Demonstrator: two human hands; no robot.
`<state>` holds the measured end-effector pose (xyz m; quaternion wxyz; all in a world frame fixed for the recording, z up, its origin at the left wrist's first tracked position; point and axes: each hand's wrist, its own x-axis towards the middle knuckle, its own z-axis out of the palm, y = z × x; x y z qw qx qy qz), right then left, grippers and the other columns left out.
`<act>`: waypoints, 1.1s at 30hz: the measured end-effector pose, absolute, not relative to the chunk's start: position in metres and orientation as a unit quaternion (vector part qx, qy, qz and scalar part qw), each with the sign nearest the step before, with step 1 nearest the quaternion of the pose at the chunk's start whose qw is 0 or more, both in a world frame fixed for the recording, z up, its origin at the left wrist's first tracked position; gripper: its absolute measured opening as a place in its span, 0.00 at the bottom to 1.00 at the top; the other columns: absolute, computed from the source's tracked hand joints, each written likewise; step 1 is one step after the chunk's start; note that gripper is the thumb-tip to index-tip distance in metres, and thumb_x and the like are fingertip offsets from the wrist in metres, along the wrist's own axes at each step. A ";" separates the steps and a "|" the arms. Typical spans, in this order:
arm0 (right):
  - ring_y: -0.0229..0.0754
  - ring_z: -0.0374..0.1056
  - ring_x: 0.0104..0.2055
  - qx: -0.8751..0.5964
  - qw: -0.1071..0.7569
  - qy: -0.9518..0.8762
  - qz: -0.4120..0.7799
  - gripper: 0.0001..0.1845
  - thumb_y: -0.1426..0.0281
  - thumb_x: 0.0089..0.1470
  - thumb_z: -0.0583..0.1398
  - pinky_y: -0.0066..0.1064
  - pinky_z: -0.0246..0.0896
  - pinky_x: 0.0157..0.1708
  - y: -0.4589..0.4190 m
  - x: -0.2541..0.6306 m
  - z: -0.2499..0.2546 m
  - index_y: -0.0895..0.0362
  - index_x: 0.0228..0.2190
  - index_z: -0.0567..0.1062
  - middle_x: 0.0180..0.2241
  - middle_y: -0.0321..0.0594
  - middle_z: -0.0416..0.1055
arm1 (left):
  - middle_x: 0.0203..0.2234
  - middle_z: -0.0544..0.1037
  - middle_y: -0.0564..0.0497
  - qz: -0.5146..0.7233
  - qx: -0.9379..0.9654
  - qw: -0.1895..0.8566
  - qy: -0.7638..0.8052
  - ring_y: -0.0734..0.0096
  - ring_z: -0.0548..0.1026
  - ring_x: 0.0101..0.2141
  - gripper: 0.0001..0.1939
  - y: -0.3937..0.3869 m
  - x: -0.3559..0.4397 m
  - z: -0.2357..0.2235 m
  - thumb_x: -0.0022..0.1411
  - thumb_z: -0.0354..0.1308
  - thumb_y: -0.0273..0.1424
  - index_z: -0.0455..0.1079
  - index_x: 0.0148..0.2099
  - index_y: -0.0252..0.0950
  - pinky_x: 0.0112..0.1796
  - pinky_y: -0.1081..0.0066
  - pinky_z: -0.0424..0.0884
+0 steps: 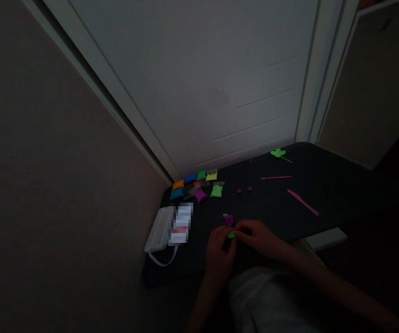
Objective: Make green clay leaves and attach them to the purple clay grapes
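Between my two hands is a small light-green piece of modelling clay (232,235). My left hand (219,245) pinches it from the left, and the fingers of my right hand (255,235) close on its right side. Just beyond my fingertips lies a purple clay grape bunch (229,221) with a bit of green at its top left. Farther back on the dark table sit two purple clay balls, a left ball (239,191) and a right ball (250,188). The dim light hides fine detail of the fingers.
Several coloured clay packets (201,195) lie at the back left of the table (248,206). A white case (161,229) with a strap and a blurred phone-like sheet (181,224) are at left. A green clay clover (278,153), a pink stick (276,177) and a pink plastic knife (302,202) lie right.
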<state>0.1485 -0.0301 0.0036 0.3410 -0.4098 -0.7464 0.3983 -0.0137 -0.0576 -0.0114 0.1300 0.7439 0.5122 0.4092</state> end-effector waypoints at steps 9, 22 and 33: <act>0.36 0.65 0.31 -0.407 0.347 -0.738 0.411 0.10 0.67 0.54 0.53 0.26 0.55 0.31 -0.030 0.148 0.005 0.57 0.30 0.72 0.28 0.36 0.70 | 0.39 0.70 0.47 0.404 0.740 0.143 0.518 0.67 0.69 0.42 0.11 -0.058 -0.014 -0.012 0.56 0.54 0.29 0.67 0.43 0.37 0.44 0.64 0.66; 0.36 0.63 0.30 -0.416 0.344 -0.737 0.408 0.09 0.67 0.54 0.54 0.25 0.54 0.29 -0.030 0.148 0.002 0.57 0.29 0.72 0.27 0.35 0.69 | 0.40 0.70 0.47 0.403 0.739 0.153 0.518 0.67 0.68 0.43 0.11 -0.057 -0.013 -0.014 0.56 0.54 0.28 0.67 0.43 0.37 0.44 0.64 0.66; 0.36 0.64 0.30 -0.420 0.347 -0.738 0.398 0.10 0.66 0.54 0.54 0.25 0.54 0.29 -0.031 0.148 0.005 0.57 0.29 0.72 0.28 0.35 0.70 | 0.39 0.71 0.47 0.397 0.731 0.172 0.527 0.66 0.69 0.42 0.10 -0.056 -0.013 -0.011 0.56 0.53 0.29 0.67 0.42 0.37 0.44 0.64 0.66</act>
